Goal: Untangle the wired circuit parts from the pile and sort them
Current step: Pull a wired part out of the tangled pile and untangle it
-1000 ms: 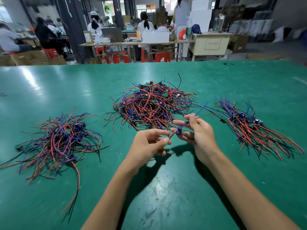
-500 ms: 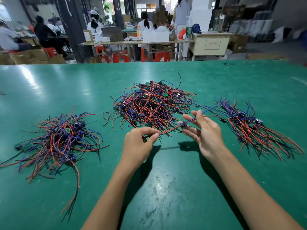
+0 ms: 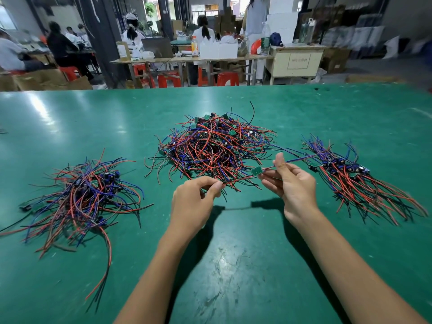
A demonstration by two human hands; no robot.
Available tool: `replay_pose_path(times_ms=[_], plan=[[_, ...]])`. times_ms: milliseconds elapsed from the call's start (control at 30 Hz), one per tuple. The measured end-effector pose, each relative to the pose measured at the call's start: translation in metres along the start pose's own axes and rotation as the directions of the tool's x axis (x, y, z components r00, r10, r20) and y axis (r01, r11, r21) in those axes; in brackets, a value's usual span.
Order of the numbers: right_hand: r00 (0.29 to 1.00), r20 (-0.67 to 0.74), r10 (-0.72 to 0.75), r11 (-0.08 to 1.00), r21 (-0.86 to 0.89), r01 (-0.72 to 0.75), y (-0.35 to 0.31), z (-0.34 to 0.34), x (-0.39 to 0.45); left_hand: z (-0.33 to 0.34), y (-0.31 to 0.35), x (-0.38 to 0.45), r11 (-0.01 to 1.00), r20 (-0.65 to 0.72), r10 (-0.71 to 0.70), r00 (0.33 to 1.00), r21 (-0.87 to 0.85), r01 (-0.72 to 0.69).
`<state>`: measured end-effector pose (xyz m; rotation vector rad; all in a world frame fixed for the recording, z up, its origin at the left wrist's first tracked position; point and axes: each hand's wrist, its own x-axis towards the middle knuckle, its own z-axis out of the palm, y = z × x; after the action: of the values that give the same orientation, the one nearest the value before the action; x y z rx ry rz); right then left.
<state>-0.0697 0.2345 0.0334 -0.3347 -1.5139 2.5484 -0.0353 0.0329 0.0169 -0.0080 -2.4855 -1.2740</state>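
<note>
A tangled pile (image 3: 212,148) of small green circuit boards with red, blue and black wires lies in the middle of the green table (image 3: 233,265). My right hand (image 3: 292,185) pinches one wired circuit part (image 3: 256,171) at its small green board, its blue wires trailing right. My left hand (image 3: 196,199) pinches the red and black wire ends of the same part, which is stretched between both hands in front of the pile. A neat sorted bundle (image 3: 357,178) lies to the right, and a looser heap (image 3: 84,197) to the left.
The table's far edge (image 3: 210,88) runs across the view. Beyond it stand work tables, red stools (image 3: 228,78), cardboard boxes and several seated people with their backs turned.
My hands have moved apart, the right one rightward and the left one leftward, pulling the wired part straight. The part has come out of the pile's front edge.
</note>
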Motion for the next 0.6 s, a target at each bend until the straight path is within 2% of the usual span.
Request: replay_pose_path(times_ms=[200, 333, 433, 500, 533, 600], plan=[[0.991, 0.064, 0.116, 0.983, 0.135, -0.123, 0.003, 0.0, 0.002, -0.003, 0.003, -0.004, 0.999, 0.041, 0.053, 0.998, 0.01, -0.053], [0.992, 0.094, 0.084, 0.994, 0.066, -0.091, 0.003, 0.003, -0.003, -0.003, 0.005, -0.005, 0.999, 0.05, 0.031, 0.998, 0.007, -0.032], [0.993, 0.033, -0.112, 0.993, -0.021, 0.113, -0.007, 0.008, -0.008, -0.002, 0.006, -0.006, 0.999, 0.074, 0.042, 0.996, -0.023, -0.04], [0.955, -0.005, -0.297, 0.941, -0.169, 0.292, -0.024, 0.008, -0.004, -0.001, 0.006, -0.006, 0.999, 0.071, 0.05, 0.996, -0.012, -0.049], [0.913, -0.009, -0.409, 0.87, -0.306, 0.386, -0.036, 0.007, 0.003, 0.0, 0.005, -0.006, 0.999, 0.058, 0.046, 0.997, -0.008, -0.046], [0.802, 0.06, -0.595, 0.58, -0.658, 0.48, -0.063, 0.0, 0.025, 0.001, 0.003, -0.004, 1.0, 0.031, 0.027, 0.999, -0.013, -0.027]])
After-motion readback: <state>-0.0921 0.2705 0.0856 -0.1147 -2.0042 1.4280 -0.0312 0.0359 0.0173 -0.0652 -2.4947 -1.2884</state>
